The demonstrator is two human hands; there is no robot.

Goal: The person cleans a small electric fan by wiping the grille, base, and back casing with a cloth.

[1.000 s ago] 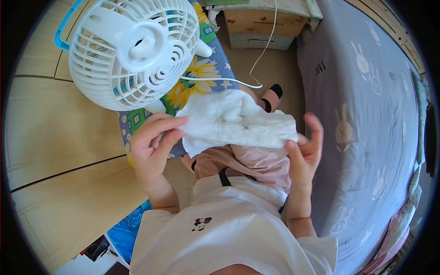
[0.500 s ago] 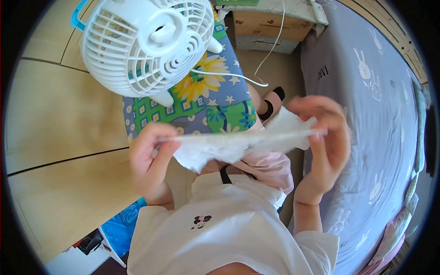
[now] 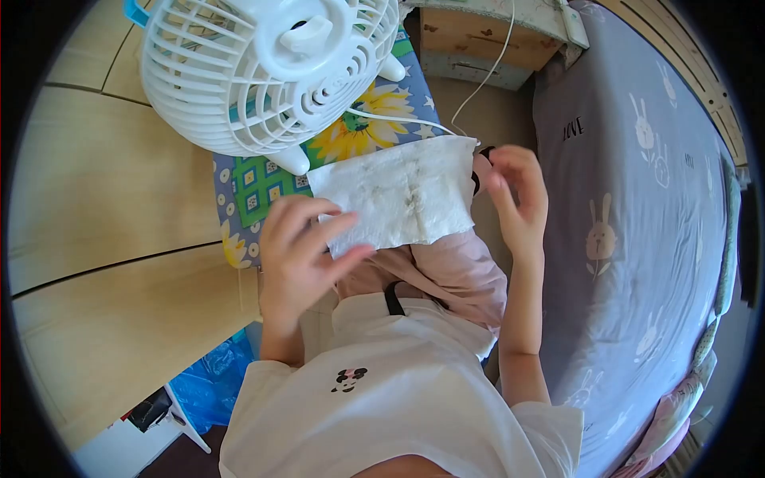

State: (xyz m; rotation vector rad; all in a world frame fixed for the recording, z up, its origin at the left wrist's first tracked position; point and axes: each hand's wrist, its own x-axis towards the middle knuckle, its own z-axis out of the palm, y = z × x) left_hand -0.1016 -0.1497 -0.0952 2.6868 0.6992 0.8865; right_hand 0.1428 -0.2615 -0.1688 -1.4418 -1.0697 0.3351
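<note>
Head-worn; facing forward and down.

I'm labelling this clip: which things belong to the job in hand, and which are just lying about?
At the hands: smudged white cloth; left hand, over its left edge; right hand, open beside its right edge.

Lying or standing about, apparently: white fan; white cord; blue plastic; drawers.

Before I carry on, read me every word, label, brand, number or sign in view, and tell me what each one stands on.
"LOVE": on the grey bedspread, near its upper left.
Small dark mark farther right on the bedspread: too small to read.
White fan: no text that I can read.
White cloth: grey smudges, no lettering.
</note>
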